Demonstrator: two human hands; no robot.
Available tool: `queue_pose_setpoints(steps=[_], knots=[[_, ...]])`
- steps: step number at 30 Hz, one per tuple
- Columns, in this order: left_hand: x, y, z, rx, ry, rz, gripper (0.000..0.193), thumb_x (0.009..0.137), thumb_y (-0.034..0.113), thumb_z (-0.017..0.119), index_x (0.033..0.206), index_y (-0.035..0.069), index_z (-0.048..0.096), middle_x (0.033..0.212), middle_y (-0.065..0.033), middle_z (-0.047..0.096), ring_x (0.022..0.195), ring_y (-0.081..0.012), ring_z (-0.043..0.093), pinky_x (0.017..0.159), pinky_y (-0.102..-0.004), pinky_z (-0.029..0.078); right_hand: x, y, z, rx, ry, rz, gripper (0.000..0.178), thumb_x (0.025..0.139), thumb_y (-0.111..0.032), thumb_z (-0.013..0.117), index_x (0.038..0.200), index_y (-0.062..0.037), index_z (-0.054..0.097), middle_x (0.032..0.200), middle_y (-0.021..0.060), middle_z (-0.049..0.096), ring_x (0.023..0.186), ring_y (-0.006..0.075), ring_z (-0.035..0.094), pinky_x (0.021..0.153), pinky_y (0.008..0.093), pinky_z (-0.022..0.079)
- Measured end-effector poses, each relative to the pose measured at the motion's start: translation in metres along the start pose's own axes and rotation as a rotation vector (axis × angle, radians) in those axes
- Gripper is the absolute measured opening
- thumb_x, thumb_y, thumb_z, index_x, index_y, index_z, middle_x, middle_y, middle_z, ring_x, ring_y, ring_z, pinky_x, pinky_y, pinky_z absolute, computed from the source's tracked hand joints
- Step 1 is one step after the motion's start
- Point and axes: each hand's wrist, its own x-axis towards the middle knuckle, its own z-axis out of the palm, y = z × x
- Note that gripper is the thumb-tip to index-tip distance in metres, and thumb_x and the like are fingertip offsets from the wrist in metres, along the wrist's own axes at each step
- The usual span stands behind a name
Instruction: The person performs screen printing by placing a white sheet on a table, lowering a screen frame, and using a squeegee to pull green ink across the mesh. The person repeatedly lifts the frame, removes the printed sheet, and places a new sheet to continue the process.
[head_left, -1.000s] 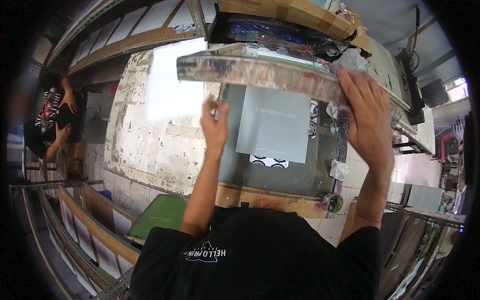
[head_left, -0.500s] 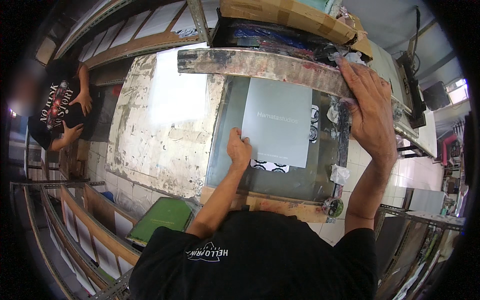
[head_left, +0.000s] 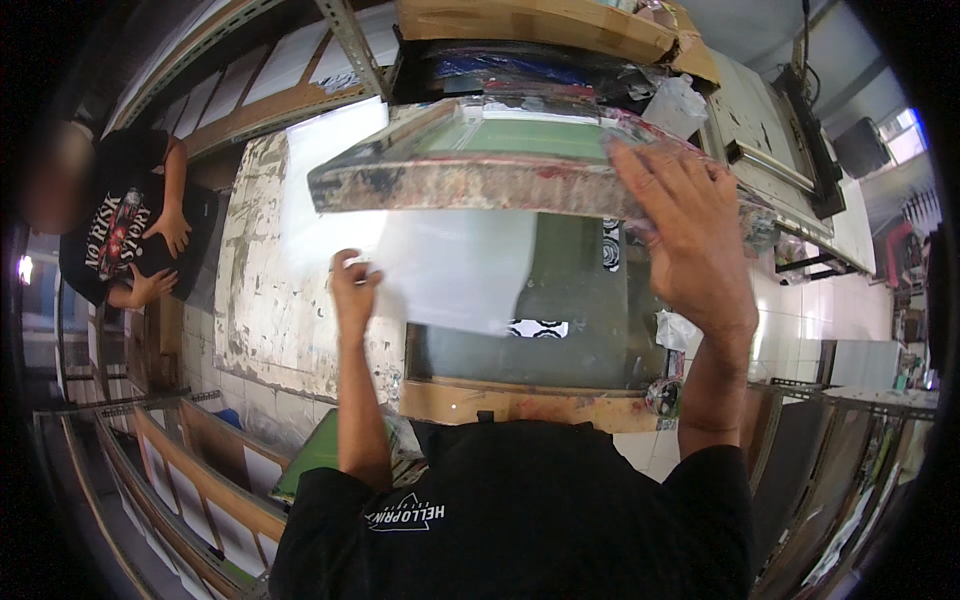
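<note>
My left hand (head_left: 355, 295) is closed in a pinch at the left edge of a pale sheet of paper (head_left: 460, 270). The sheet is slightly curved and extends left beyond the dark glassy printing bed (head_left: 590, 350). My right hand (head_left: 690, 230) grips the near right part of a wooden screen-printing frame (head_left: 470, 188), its rim stained with ink. That frame is tilted up over the bed, its green mesh (head_left: 520, 137) partly showing behind the rim. Black-and-white patterned strips (head_left: 540, 328) lie on the bed beside the sheet.
To the left is a worn, paint-flaked board (head_left: 260, 270) with white paper (head_left: 335, 225) on it. A person (head_left: 130, 220) sits at far left, hands in lap. Slatted racks (head_left: 180, 470) stand at lower left, near a green screen (head_left: 305, 460). Cardboard (head_left: 540, 25) lies at the back.
My left hand has moved left, drawing the sheet partly off the bed. The frame's near rim has come lower and closer, revealing more green mesh, with my right hand still on it.
</note>
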Motion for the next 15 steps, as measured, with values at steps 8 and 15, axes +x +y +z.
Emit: queue_pose_setpoints(steps=[8,15], knots=[[0.006,-0.077,-0.132,0.711,0.396,0.141,0.076,0.075,0.005,0.082,0.142,0.003,0.047,0.106,-0.0143,0.065,0.096,-0.0245,0.062,0.084,-0.0367,0.051,-0.04,-0.024,0.028,0.056,0.02,0.021,0.062,0.082,-0.002,0.059,0.143,-0.0106,0.054,0.125,0.0086,0.061,0.115,0.0262,0.055,0.095,0.0489,0.036],[-0.09,0.076,-0.012,-0.688,-0.054,-0.126,0.076,0.077,0.011,0.084,0.144,0.002,0.048,0.122,-0.0065,0.062,0.097,-0.0144,0.06,0.085,-0.0297,0.05,-0.108,-0.052,0.07,0.12,-0.155,0.069,0.064,0.08,-0.019,0.072,0.141,-0.012,0.056,0.128,0.0093,0.059,0.113,0.0254,0.055,0.091,0.0503,0.039]])
